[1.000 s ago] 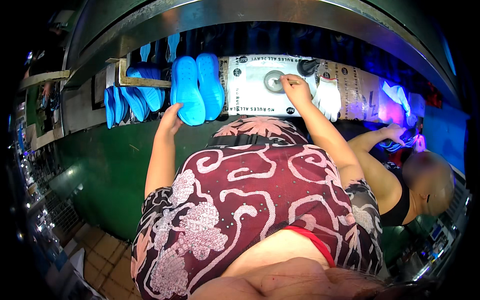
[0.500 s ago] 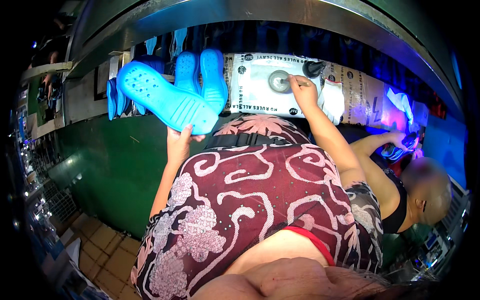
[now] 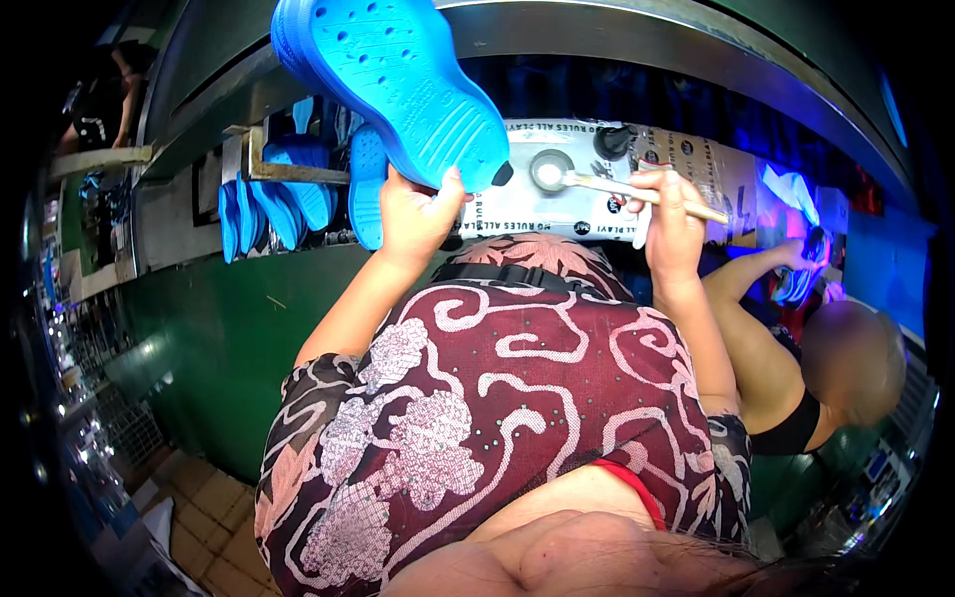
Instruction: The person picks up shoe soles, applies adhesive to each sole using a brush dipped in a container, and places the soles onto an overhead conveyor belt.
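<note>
My left hand (image 3: 423, 214) grips a bright blue shoe sole (image 3: 408, 95) by its near end, thumb on the face. The sole is held up and tilted, with holes in its wide part and grooves lower down. A small black patch (image 3: 502, 175) shows at the gripped end. In my right hand (image 3: 668, 204) is a brush (image 3: 629, 187) with a pale, flat handle. Its head points left and overlaps the rim of a small round dish (image 3: 548, 164) with whitish contents; whether it touches them I cannot tell.
Several blue soles (image 3: 284, 204) stand at the left, and another (image 3: 367, 194) lies partly behind the held one. A black pointed container (image 3: 615, 141) sits by the dish. A metal rail (image 3: 607, 30) crosses above. At the right a co-worker's hand (image 3: 804, 254) handles a shoe part.
My left hand has moved right and raised the blue sole toward the far rail. My right hand has drawn back to the right, bringing more of the brush handle into view.
</note>
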Available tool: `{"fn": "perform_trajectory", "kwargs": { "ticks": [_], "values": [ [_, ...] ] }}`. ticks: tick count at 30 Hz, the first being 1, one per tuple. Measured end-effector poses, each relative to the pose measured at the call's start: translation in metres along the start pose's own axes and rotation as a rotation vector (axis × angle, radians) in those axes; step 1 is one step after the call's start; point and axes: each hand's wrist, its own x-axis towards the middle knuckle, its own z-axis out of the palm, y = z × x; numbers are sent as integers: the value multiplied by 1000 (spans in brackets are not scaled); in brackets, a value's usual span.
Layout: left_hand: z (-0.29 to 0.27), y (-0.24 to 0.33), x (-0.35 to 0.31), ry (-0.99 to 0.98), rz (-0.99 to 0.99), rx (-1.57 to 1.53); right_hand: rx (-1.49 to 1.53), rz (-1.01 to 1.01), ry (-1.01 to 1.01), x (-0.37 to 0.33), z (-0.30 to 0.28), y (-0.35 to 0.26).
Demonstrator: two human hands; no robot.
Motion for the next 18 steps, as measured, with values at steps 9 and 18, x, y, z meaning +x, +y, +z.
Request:
{"fn": "perform_trajectory", "kwargs": {
  "ticks": [9, 18],
  "values": [
    [29, 16, 7, -87, 214, -18, -522, -650, -236, 16, 28, -25],
    [22, 2, 3, -36, 312, 69, -545, -666, -191, 12, 23, -28]
  ]
}}
